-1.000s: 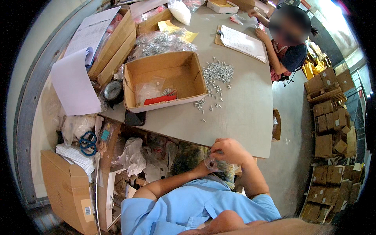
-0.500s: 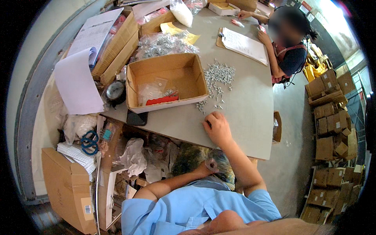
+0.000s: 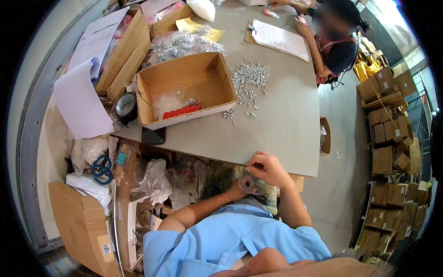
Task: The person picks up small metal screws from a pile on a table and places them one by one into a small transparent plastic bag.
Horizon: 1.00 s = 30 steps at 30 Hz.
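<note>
Below the table's near edge, my left hand [image 3: 241, 186] is closed round a small clear plastic bag [image 3: 251, 183]. Just above it my right hand [image 3: 268, 170] hovers over the bag's mouth, fingertips pinched together; whatever lies between them is too small to make out. Small silver screws [image 3: 251, 76] are heaped on the grey table [image 3: 277, 124], with a few strays on the near side. Left of the heap stands an open cardboard box [image 3: 184, 74] containing clear bags, some screws and a red item [image 3: 182, 110].
Bagged hardware [image 3: 184, 45] is piled behind the box. A black phone [image 3: 153, 135] and blue-handled scissors [image 3: 102, 169] are at the left. Across the table, near a clipboard [image 3: 279, 39], sits another person [image 3: 334, 53]. Stacked cartons [image 3: 385, 152] line the right side.
My right hand has come back from the tabletop near the screws to just above the bag in my left hand. The view has shifted slightly.
</note>
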Available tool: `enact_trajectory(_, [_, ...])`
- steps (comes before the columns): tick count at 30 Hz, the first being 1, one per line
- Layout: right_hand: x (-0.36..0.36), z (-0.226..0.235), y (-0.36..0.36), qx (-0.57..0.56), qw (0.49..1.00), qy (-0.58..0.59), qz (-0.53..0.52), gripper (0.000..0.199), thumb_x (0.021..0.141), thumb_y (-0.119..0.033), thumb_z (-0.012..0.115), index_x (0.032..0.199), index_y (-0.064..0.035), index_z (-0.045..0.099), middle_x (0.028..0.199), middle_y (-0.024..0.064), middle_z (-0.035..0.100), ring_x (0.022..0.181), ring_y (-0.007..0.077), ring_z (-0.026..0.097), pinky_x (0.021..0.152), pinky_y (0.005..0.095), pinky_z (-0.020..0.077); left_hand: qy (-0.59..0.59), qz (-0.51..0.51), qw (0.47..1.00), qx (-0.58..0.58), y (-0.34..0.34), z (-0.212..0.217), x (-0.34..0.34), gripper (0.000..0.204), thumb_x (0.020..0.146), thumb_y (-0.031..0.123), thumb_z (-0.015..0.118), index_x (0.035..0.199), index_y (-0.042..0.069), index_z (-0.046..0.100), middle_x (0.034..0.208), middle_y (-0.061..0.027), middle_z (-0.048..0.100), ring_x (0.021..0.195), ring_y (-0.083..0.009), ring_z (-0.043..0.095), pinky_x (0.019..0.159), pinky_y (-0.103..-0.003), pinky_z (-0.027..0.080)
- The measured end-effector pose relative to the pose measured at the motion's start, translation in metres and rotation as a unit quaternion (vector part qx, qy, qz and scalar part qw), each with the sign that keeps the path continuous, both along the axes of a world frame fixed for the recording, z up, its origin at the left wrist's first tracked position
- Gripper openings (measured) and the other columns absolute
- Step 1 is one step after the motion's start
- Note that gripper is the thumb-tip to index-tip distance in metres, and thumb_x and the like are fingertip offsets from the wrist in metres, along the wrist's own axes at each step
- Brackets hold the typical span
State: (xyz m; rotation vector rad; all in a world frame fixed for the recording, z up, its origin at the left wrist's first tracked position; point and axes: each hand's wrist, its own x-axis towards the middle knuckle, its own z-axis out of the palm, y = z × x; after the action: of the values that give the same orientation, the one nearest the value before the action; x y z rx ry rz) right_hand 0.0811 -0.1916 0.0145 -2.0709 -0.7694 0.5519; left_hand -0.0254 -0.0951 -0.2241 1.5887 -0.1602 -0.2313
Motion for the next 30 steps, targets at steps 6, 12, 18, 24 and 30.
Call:
enact_trajectory(6, [-0.004, -0.006, 0.001, 0.027, 0.998, -0.051, -0.005, 0.008, 0.078, -0.011, 0.067, 0.082, -0.005, 0.063, 0.083, 0.0104, 0.057, 0.074, 0.0259, 0.057, 0.063, 0.0344, 0.0468, -0.039, -0.03, 0.997, 0.062, 0.01, -0.005, 0.002, 0.032, 0.073, 0.024, 0.076, 0.087, 0.006, 0.054, 0.077, -0.0112, 0.056, 0.074, -0.0202, 0.055, 0.067, -0.036, 0.046])
enact_trajectory(12, [-0.027, -0.009, 0.003, -0.096, 0.969, -0.182, 0.138, 0.02, 0.073, -0.014, 0.065, 0.094, -0.0121, 0.066, 0.106, 0.0106, 0.053, 0.105, 0.0312, 0.049, 0.087, 0.0407, 0.0439, 0.056, -0.164, 0.971, 0.163, 0.093, 0.08, 0.01, 0.039, 0.071, 0.024, 0.079, 0.097, 0.003, 0.057, 0.089, -0.0103, 0.058, 0.086, -0.0198, 0.057, 0.075, -0.034, 0.047])
enact_trajectory(18, [-0.041, 0.008, 0.026, 0.051, 0.966, -0.176, 0.182, 0.019, 0.069, -0.013, 0.069, 0.088, -0.0119, 0.065, 0.116, 0.0127, 0.049, 0.109, 0.0327, 0.046, 0.089, 0.042, 0.0429, 0.116, -0.204, 0.97, -0.07, 0.119, 0.18, 0.011, 0.065, 0.067, 0.026, 0.084, 0.118, 0.001, 0.053, 0.108, -0.0089, 0.059, 0.103, -0.0206, 0.055, 0.088, -0.032, 0.046])
enact_trajectory(24, [-0.032, 0.022, 0.013, 0.093, 0.981, -0.14, 0.096, 0.015, 0.071, -0.007, 0.071, 0.084, -0.0072, 0.063, 0.091, 0.0086, 0.061, 0.084, 0.0274, 0.059, 0.073, 0.037, 0.05, -0.025, -0.003, 0.998, -0.057, 0.118, 0.201, 0.012, 0.039, 0.078, 0.022, 0.076, 0.107, 0.002, 0.058, 0.105, -0.0061, 0.06, 0.099, -0.0147, 0.055, 0.089, -0.029, 0.043])
enact_trajectory(30, [-0.036, 0.027, 0.011, 0.073, 0.996, -0.049, 0.004, 0.016, 0.076, -0.01, 0.068, 0.087, -0.0045, 0.058, 0.087, 0.0138, 0.06, 0.083, 0.0328, 0.058, 0.073, 0.0427, 0.0479, -0.177, 0.05, 0.979, 0.093, 0.106, 0.217, 0.017, 0.013, 0.085, 0.011, 0.064, 0.091, 0.001, 0.058, 0.092, -0.0118, 0.061, 0.086, -0.0249, 0.059, 0.077, -0.033, 0.047])
